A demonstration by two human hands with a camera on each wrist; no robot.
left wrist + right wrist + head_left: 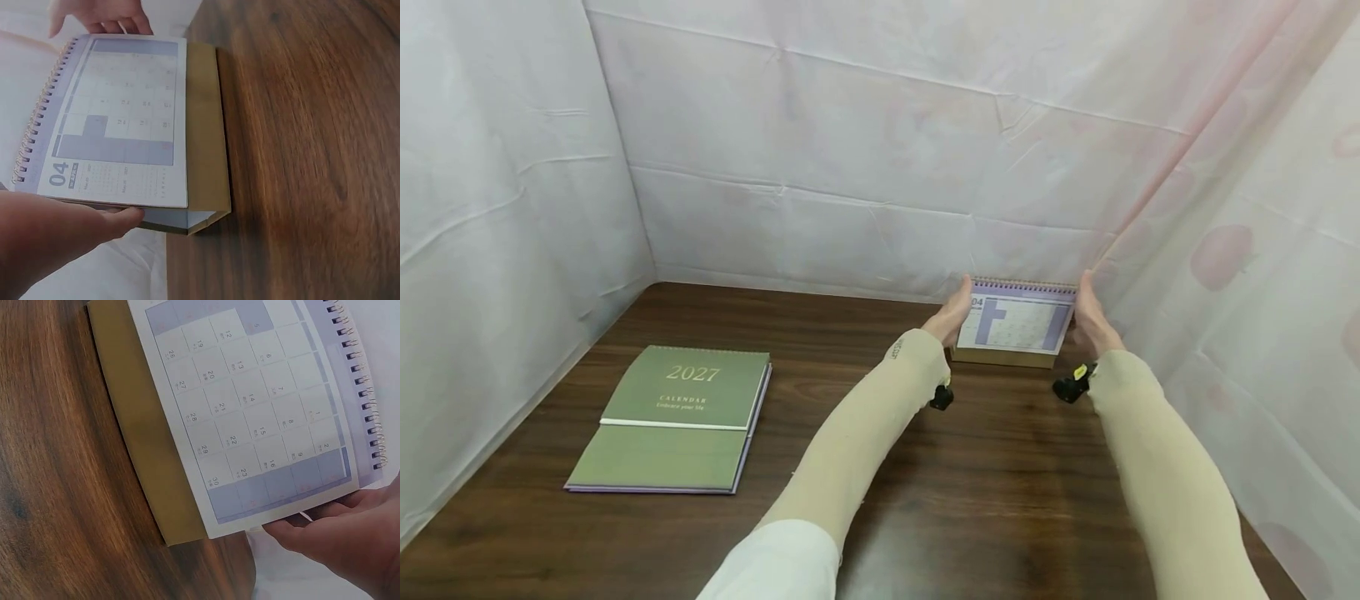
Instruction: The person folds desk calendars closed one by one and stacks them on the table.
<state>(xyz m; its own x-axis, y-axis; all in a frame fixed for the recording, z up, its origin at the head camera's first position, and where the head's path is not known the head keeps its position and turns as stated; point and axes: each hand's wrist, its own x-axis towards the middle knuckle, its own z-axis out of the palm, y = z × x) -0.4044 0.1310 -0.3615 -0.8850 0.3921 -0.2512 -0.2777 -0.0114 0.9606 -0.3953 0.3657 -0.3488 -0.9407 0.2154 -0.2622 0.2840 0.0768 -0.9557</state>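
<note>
A desk calendar [1018, 322] stands upright at the back right of the table, its page marked 04 in purple and white, with a spiral binding along the top and a tan base. My left hand [952, 312] is at its left edge; in the left wrist view the fingers [122, 222] reach along that side, near the page's edge. On the opposite side, my right hand [1092, 318] lies along the right edge, its fingers [287, 532] close against the page border. Both hands look fairly straight, with the calendar between them. Some fingertips are hidden behind the page.
On the left of the dark wooden table [880, 533] lies a green 2027 calendar [677, 417], on top of something with purple edges. Pale hanging sheets [865, 225] enclose the back and both sides, close behind the upright calendar.
</note>
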